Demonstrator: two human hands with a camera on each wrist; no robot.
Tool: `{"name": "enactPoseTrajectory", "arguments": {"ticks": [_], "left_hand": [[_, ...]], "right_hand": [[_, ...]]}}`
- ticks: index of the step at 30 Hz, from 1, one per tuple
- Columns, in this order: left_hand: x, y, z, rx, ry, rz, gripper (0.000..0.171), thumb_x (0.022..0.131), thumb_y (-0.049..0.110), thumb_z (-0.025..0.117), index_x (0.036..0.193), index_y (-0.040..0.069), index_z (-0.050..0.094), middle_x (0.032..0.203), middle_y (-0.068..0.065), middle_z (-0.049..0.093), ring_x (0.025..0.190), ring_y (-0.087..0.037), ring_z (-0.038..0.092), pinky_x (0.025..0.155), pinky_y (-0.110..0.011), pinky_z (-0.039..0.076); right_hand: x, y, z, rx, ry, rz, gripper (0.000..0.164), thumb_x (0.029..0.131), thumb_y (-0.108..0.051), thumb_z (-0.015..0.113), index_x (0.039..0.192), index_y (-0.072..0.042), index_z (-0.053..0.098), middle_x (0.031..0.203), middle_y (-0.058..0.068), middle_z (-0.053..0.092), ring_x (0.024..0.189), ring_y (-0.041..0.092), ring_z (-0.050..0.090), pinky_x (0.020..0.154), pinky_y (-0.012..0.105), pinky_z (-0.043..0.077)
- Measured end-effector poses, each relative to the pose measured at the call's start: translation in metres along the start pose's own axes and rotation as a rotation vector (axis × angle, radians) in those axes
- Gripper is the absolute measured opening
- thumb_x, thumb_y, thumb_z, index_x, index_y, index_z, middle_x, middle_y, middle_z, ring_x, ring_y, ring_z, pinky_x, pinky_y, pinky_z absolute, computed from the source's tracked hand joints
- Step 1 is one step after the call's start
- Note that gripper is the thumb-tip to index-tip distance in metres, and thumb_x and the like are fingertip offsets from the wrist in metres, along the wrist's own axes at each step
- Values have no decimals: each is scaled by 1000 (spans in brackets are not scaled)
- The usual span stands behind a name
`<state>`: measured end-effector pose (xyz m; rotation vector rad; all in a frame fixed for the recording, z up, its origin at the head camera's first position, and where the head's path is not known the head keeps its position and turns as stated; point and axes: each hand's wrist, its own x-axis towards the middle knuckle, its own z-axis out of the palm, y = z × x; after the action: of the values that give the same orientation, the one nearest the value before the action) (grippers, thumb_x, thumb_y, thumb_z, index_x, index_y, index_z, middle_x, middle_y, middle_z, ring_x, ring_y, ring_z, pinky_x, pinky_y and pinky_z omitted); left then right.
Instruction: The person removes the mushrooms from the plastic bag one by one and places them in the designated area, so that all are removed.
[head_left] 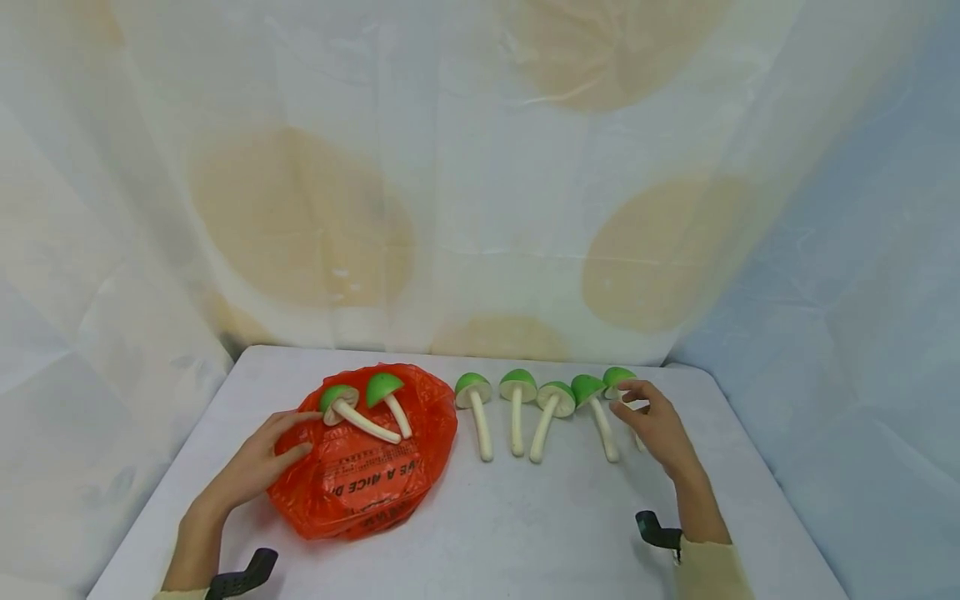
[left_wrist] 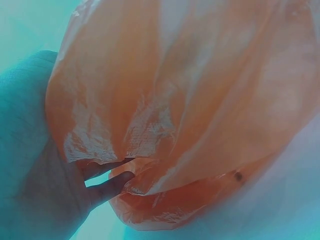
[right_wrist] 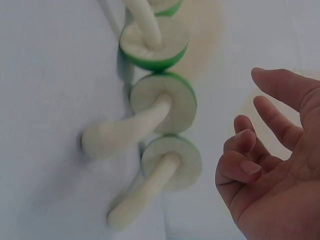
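A crumpled red plastic bag (head_left: 367, 492) with dark printed letters lies at the left of the table. Two toy mushrooms, a left one (head_left: 367, 424) and a right one (head_left: 384, 388), lie on top of it with green caps and pale stems. My left hand (head_left: 258, 458) touches the bag's left edge, its thumb and fingers spread; the bag's film (left_wrist: 175, 100) covers much of it in the left wrist view. Over the rightmost mushroom (head_left: 618, 377) hovers my right hand (head_left: 660, 425), partly hiding the stem. Its fingers are loosely bent and hold nothing in the right wrist view.
Several similar mushrooms stretch in a row along the back of the white table (head_left: 510, 533), among them one (head_left: 480, 417) beside the bag. Behind the table hangs a pale sheet (head_left: 480, 208) with tan spots. Sheets also hang at both sides.
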<state>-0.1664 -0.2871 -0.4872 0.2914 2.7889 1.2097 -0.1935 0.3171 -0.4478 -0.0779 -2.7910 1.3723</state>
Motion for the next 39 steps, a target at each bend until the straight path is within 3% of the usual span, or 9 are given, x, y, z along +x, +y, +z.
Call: {"name": "enactPoseTrajectory", "arguments": {"ticks": [14,28,39], "left_hand": [[0,0,0,-10,-4,-14,43,99,29,63,141,20,55,145,-18,46,133,-45,42,97,-72,43],[2,1,2,-6,-7,-27,44,99,28,64,141,19,55,145,-19,46,133,-45,42,98,-71,44],[2,1,2,-11,-9,-33,45,99,31,64,141,18,55,145,-18,46,133,-45,42,98,-70,45]], "right_hand": [[7,-42,45,50,-124,-127,43,94,-29,72,130,-9,59,116,16,58,78,22,54,66,29,48],[8,-84,101,100,-251,-254,33,93,-27,74,123,-20,63,115,16,60,78,23,55,65,31,50],[5,-112,145,72,-352,-320,32,93,-24,72,123,-19,64,108,7,64,81,26,59,65,29,53]]}}
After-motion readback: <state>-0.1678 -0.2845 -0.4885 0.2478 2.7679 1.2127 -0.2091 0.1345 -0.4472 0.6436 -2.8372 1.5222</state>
